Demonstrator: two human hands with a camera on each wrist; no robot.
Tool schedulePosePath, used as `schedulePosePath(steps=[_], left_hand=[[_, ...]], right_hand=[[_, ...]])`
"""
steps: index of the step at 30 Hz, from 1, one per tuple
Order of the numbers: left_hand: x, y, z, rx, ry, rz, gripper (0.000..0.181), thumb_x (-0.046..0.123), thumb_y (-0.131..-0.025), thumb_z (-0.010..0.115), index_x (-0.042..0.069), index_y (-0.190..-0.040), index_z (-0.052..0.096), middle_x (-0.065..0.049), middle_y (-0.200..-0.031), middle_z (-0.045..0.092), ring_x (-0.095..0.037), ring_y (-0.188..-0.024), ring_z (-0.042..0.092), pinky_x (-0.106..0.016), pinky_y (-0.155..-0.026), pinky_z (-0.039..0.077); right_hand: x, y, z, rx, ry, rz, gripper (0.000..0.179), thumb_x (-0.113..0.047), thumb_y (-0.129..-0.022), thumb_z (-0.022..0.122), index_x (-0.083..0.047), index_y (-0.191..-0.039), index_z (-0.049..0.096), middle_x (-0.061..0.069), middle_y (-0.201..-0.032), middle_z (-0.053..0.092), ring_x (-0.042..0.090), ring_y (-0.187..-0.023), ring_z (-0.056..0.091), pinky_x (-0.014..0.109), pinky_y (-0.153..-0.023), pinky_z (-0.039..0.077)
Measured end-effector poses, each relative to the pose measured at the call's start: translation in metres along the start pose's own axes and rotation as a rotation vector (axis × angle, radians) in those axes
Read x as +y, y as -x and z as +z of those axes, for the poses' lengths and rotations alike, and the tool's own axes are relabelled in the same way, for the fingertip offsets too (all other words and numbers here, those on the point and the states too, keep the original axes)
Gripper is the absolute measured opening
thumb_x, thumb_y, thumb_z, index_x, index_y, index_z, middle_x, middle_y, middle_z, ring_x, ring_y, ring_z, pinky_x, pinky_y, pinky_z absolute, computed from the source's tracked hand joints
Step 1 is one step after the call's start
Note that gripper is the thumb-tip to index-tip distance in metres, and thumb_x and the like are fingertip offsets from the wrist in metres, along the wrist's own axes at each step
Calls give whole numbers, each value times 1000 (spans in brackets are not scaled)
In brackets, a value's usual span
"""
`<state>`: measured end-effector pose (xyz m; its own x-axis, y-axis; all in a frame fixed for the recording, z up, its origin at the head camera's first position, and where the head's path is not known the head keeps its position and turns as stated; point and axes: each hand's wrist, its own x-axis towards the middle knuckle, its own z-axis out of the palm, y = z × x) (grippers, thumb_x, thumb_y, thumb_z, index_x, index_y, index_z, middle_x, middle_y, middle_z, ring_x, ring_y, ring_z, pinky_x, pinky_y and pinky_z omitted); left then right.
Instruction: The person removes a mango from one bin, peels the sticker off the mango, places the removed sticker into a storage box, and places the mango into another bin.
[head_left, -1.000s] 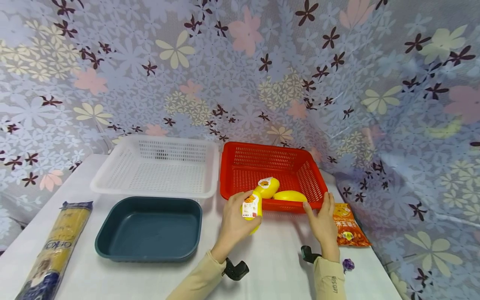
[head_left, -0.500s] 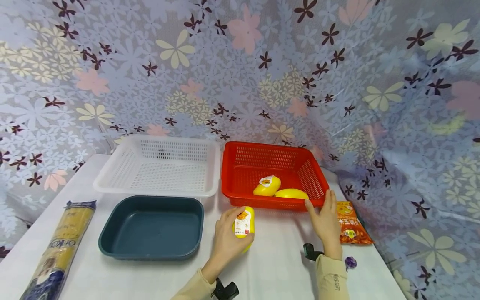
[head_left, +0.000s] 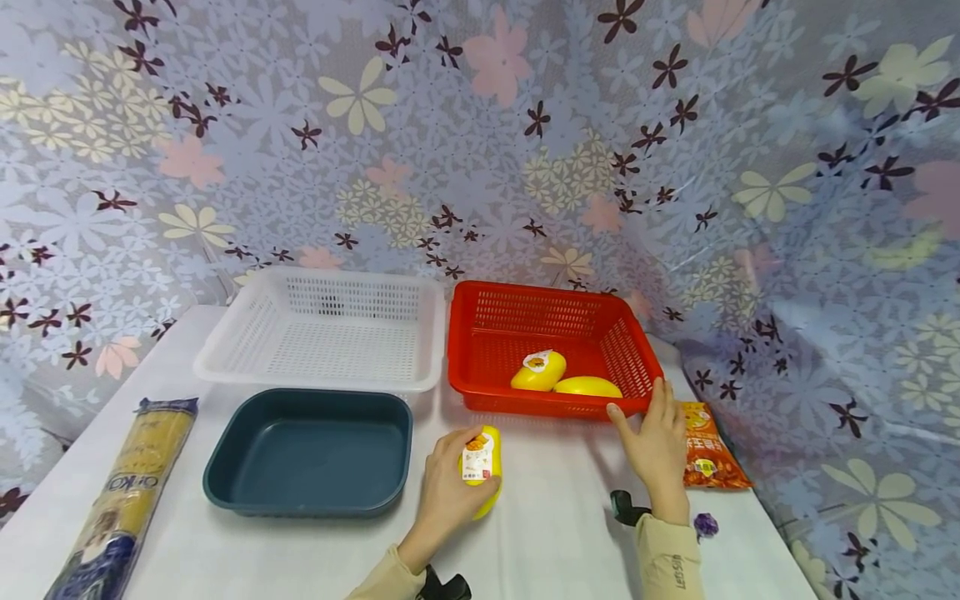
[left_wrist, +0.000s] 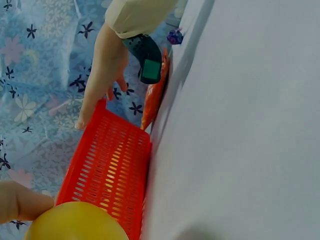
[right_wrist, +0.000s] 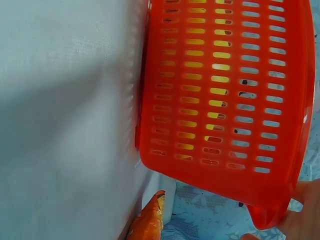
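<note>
My left hand [head_left: 450,487] holds a yellow mango [head_left: 486,462] with a white label, thumb on the near side and fingers on the far side. It is over the table in front of the red basket [head_left: 540,403]. In the left wrist view the mango [left_wrist: 75,225] fills the lower left corner, beside the basket's slotted wall [left_wrist: 112,155]. My right hand [head_left: 657,446] grips the basket's near right corner, the thumb at the front rim. Two more mangoes, a labelled one [head_left: 528,379] and a plain one [head_left: 588,387], lie inside against the near wall.
A white basket [head_left: 431,375] stands left of the red one, with a dark teal tub [head_left: 307,510] before it. A spaghetti pack [head_left: 135,483] lies far left. An orange snack bag [head_left: 708,450] and a small purple item [head_left: 706,525] lie at right. A floral curtain [head_left: 420,150] hangs behind.
My left hand has carried the mango from the red basket's near rim toward me and slightly left. My right hand has stayed at the basket's corner.
</note>
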<state>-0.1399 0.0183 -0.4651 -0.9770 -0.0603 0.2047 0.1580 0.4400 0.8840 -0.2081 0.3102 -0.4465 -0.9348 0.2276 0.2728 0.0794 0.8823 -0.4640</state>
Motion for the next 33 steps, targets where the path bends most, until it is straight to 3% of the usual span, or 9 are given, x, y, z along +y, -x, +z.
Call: schedulePosePath(steps=[5,12,18,24,30,33], left_hand=[[-9,3,-1,1,-16,-40,62,15,-65,78,15,-125,63,-12,-125,57,-25,-103,51,-36,-81,39],[-18,3,-2,12,-26,-96,63,16,-65,80,15,-126,62,-12,-125,57,-25,-102,51,-37,-83,39],[-19,2,-4,0,-39,-121,64,18,-67,80,14,-127,61,-13,-125,57,-25,-103,52,-40,-86,42],[-22,0,-3,-9,-82,-159,62,24,-69,79,17,-128,61,-12,-124,58,-23,-102,54,-40,-85,45],[-23,0,-1,-11,-123,-183,62,29,-69,79,18,-127,62,-10,-124,60,-23,-101,56,-39,-83,46],[-23,-1,-1,-13,-125,-180,62,30,-69,80,18,-127,62,-10,-124,60,-23,-101,56,-38,-81,45]], right_hand=[[-5,2,-6,24,-7,-11,97,-55,-91,56,-3,-156,5,28,-160,8,55,-142,14,69,-111,16],[-22,7,-14,114,-78,-111,94,-45,-89,64,-6,-156,11,25,-159,15,50,-143,17,66,-113,15],[-41,14,-18,120,-99,-177,91,-44,-88,66,-8,-155,15,23,-158,23,48,-141,24,66,-112,20],[-54,27,-8,177,-162,-347,86,-31,-81,76,-6,-151,31,23,-150,38,45,-133,38,64,-106,29],[-63,39,5,246,-179,-518,82,-39,-80,75,-7,-147,39,19,-139,52,41,-118,52,59,-94,43],[-68,42,10,228,-202,-585,83,-34,-78,78,-6,-146,41,16,-135,57,36,-113,56,54,-90,46]])
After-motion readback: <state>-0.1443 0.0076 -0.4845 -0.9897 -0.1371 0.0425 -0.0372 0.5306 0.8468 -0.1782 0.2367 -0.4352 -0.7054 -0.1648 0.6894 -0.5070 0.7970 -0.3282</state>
